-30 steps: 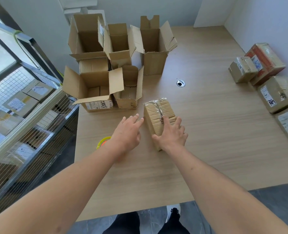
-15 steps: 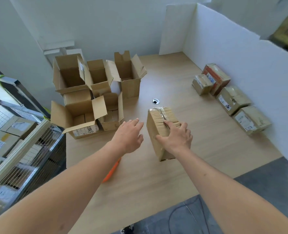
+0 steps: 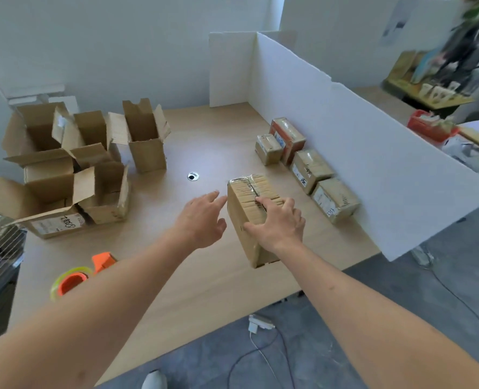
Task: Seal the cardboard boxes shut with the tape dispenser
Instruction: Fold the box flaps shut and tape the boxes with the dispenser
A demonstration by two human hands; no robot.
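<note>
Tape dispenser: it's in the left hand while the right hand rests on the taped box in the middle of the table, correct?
Not quite. In the head view the tape dispenser lies on the table near its left edge, unheld. The left hand is open and empty beside the taped box; the right hand does rest on it.
</note>
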